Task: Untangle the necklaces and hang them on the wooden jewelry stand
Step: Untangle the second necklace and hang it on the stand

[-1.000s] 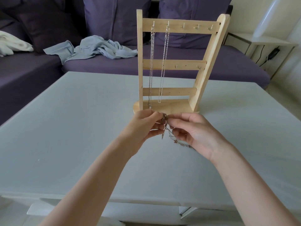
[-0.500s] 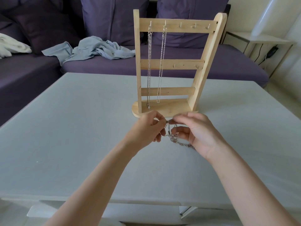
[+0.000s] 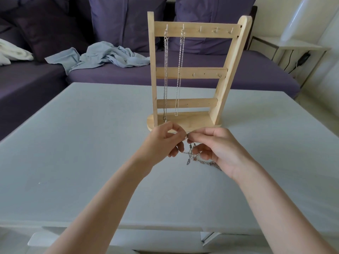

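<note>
A wooden jewelry stand (image 3: 190,73) rises from the grey table (image 3: 77,136). Two silver chains hang from its top rail's left hooks: one (image 3: 165,74) reaches the base, the other (image 3: 178,74) ends just above it. In front of the base, a tangled necklace bunch (image 3: 191,155) hangs between my hands, trailing down to the table under my right palm. My left hand (image 3: 163,143) pinches the top of the tangle with thumb and forefinger. My right hand (image 3: 218,149) pinches it right beside, fingertips almost touching.
A purple sofa (image 3: 183,74) with cushions runs behind the table, with a crumpled light blue cloth (image 3: 102,56) and a white cloth (image 3: 11,54) on it. A white side table (image 3: 300,45) stands at the right.
Both hands have lifted slightly off the table with the tangle, so more of the chain dangles between them. The stand and its two hung chains have not changed.
</note>
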